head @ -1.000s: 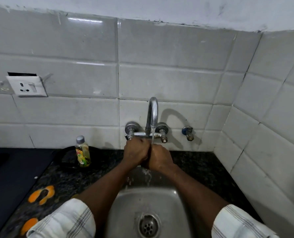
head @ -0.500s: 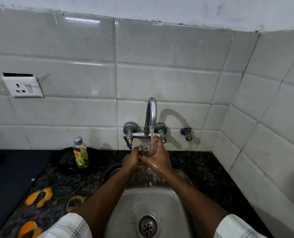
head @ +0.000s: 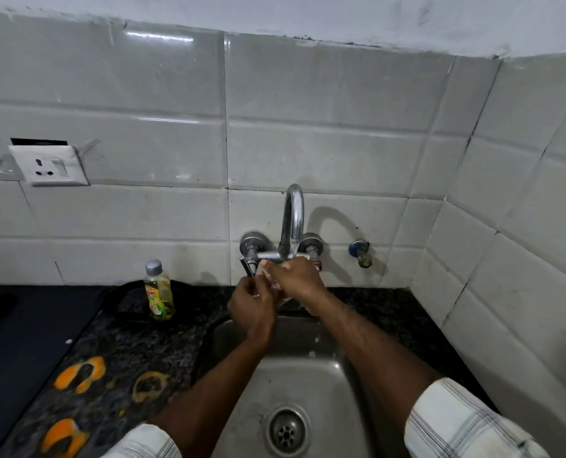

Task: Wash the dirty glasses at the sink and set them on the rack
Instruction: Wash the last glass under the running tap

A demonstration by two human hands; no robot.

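Currently glass (head: 267, 272) is held under the running tap (head: 293, 213), over the back edge of the sink (head: 308, 375) — gripped by right hand (head: 300, 279), fingers curled round it, and pinched by left hand (head: 252, 309). Its contents can't be told. Soap bottle (head: 159, 292) left of sink — mostly full, yellow liquid.
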